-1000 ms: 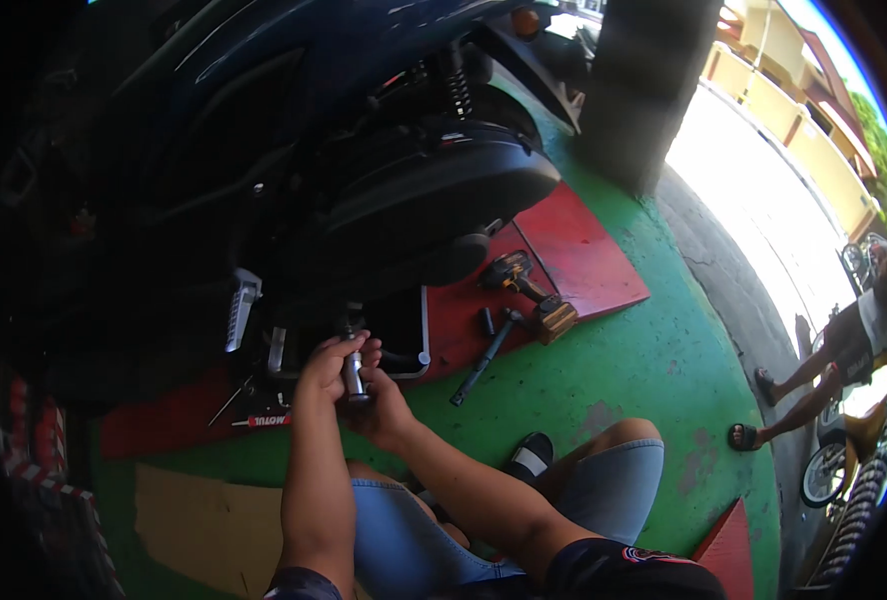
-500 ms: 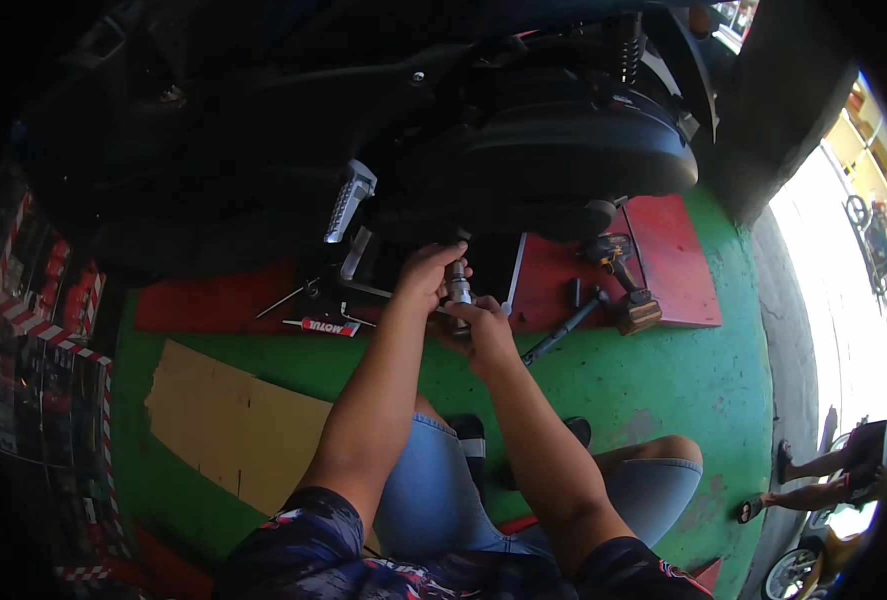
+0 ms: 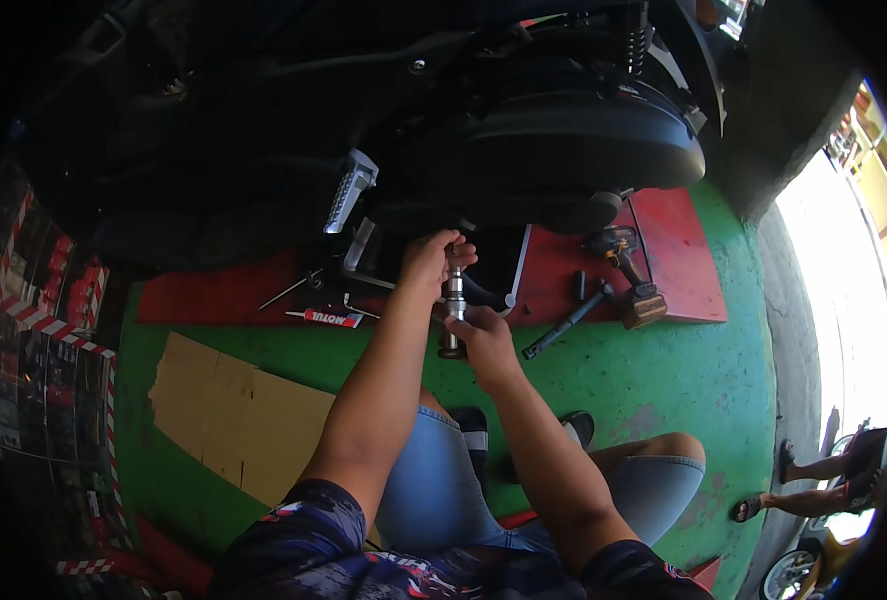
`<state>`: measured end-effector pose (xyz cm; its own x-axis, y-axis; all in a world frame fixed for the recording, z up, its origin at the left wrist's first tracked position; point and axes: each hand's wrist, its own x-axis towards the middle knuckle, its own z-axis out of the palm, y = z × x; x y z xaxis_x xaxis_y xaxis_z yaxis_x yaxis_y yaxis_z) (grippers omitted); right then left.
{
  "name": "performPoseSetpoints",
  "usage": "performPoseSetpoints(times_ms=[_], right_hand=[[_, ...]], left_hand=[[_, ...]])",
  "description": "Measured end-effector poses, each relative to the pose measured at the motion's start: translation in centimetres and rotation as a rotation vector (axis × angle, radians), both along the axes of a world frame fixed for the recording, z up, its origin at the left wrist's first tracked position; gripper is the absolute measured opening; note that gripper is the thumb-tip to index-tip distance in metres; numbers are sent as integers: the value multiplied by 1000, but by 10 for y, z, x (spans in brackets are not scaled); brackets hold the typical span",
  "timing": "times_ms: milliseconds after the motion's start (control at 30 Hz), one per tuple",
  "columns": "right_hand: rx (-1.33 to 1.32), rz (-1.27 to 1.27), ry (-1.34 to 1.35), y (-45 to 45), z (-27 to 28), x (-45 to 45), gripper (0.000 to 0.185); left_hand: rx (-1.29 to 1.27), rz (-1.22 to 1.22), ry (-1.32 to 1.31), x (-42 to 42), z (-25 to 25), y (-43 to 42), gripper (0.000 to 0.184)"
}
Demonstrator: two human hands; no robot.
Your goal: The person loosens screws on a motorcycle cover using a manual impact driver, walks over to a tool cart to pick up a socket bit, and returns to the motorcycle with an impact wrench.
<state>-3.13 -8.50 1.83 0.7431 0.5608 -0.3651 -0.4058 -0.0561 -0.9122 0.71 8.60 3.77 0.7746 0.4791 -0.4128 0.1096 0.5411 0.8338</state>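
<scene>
Tool (image 3: 455, 284): stepped metal cylinder, between the left hand (image 3: 427, 266) and the right hand (image 3: 491, 343), short of the tray (image 3: 521, 262).
Handling: judged dense and rigid, not fragile; bare metal probably slips when oily.
Hold point: wider rear sleeve looks the firmest; slim front section suits light guidance.
Right-hand fingers: thumb pressed on the sleeve, the others closed around it, partly hidden.
Left-hand fingers: curled by the slim end; whether they pinch it cannot be told.
Tray: light rim, dark interior, just beyond the hands; rim restricts low movement.
Platform (image 3: 686, 262): red; carries a tube (image 3: 330, 318) at left, a cordless drill (image 3: 626, 272) at right.
Scooter (image 3: 554, 135): dark casing overhangs the tray; main obstruction ahead.
Footpeg (image 3: 351, 192): projects left of the hands, near but apart.
Pillar (image 3: 799, 130): well apart, past the scooter's rear.
</scene>
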Motion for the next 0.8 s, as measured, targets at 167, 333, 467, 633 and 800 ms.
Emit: performPoseSetpoints(times_ms=[167,333,467,633,800], right_hand=[[138,4,131,-28,-2,-21,33],[119,-48,205,-51,-6,-21,31],[120,-55,191,-62,-12,-16,29],[143,-106,196,-70,-18,-13,30],[142,-114,191,-73,-22,-11,30]], left_hand=[[-139,-59,-17,-3,-8,3,26],[-204,-120,-99,-2,-16,5,20],[-153,-42,-91,-1,-9,-3,12],[-108,-84,-20,-4,-6,-3,12],[-77,-175,80,-15,-6,0,11]])
